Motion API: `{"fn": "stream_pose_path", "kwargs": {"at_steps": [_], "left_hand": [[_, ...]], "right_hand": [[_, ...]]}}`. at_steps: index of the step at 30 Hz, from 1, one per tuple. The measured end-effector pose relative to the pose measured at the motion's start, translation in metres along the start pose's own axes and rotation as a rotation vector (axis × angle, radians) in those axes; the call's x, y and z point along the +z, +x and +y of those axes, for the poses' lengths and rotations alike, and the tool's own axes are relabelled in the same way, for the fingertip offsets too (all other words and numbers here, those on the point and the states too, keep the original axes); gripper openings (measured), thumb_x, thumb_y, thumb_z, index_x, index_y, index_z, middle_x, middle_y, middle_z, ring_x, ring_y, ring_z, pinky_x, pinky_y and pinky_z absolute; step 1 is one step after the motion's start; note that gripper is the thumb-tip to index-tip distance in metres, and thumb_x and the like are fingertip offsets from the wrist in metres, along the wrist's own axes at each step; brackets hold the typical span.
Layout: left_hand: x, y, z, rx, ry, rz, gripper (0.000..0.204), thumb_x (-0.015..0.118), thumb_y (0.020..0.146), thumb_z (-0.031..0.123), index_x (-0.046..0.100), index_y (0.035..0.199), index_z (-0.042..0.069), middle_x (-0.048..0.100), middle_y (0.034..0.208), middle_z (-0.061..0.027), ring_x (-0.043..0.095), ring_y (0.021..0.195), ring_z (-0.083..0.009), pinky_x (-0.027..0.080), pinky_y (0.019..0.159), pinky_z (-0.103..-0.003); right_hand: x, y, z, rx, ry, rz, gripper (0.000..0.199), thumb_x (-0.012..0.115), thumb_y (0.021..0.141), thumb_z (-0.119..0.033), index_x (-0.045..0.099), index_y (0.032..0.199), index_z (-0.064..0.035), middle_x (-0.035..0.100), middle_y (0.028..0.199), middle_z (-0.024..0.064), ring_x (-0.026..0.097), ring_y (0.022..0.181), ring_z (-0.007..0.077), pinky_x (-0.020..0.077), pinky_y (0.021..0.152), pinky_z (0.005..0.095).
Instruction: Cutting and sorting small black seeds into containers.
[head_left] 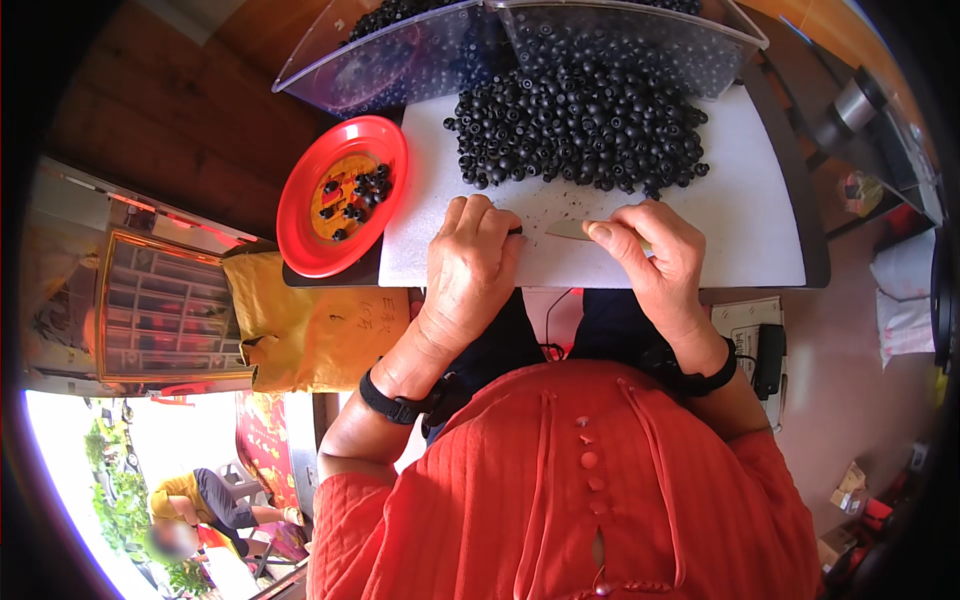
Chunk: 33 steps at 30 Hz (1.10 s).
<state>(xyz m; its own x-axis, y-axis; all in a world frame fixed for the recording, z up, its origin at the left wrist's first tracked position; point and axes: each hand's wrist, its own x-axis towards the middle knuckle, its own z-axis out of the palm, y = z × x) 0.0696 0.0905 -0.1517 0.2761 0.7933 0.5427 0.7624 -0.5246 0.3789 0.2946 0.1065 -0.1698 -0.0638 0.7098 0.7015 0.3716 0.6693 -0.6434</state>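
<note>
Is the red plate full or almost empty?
Almost empty: the red plate holds only a few black beads, and most of it is bare.

1. Left hand [470, 262] lay knuckles up, fingers curled down and bunched, fingertips [508, 232] pinched around something small and dark, too hidden to identify.
2. Left wrist carried a black band; bare forearm ran back and down toward the body, elbow bent under an orange sleeve.
3. Right hand [655, 250] rested palm down, thumb [603, 235] stretched leftward and pressed flat, fingers folded under.
4. Right wrist also wore a black band; forearm angled down and outward.
5. Hands sat close together, not touching.
</note>
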Motion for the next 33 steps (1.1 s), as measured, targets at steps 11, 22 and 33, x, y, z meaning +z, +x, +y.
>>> {"fn": "stream_pose_path", "kwargs": {"at_steps": [11, 22, 33], "left_hand": [[0.008, 0.008, -0.006, 0.118, 0.185, -0.108, 0.016, 0.069, 0.081, -0.005, 0.069, 0.096, 0.000, 0.059, 0.092, -0.0147, 0.060, 0.088, -0.0321, 0.052, 0.074, -0.043], [-0.003, 0.008, -0.004, -0.488, -0.848, 0.005, 0.018, 0.063, 0.101, 0.004, 0.073, 0.115, -0.002, 0.067, 0.094, -0.0043, 0.061, 0.077, -0.0100, 0.047, 0.064, -0.024], [-0.002, 0.005, -0.003, -0.755, -1.184, 0.023, 0.025, 0.061, 0.104, 0.006, 0.069, 0.124, -0.005, 0.069, 0.095, -0.0084, 0.061, 0.073, -0.0102, 0.050, 0.062, -0.024]], "right_hand": [[-0.001, -0.003, -0.004, 0.047, -0.037, -0.026, 0.023, 0.083, 0.087, -0.014, 0.066, 0.074, -0.0027, 0.061, 0.065, 0.0072, 0.055, 0.055, 0.0205, 0.0422, 0.051, 0.0335], [0.000, 0.019, -0.005, -0.038, -0.236, -0.099, 0.027, 0.081, 0.086, -0.026, 0.066, 0.073, -0.0074, 0.060, 0.061, 0.0066, 0.058, 0.052, 0.0223, 0.0446, 0.050, 0.0355], [-0.024, 0.020, -0.002, -0.116, -0.674, -0.299, 0.023, 0.082, 0.080, -0.026, 0.065, 0.076, -0.0100, 0.066, 0.070, 0.0053, 0.065, 0.066, 0.0253, 0.0512, 0.057, 0.0404]]}}
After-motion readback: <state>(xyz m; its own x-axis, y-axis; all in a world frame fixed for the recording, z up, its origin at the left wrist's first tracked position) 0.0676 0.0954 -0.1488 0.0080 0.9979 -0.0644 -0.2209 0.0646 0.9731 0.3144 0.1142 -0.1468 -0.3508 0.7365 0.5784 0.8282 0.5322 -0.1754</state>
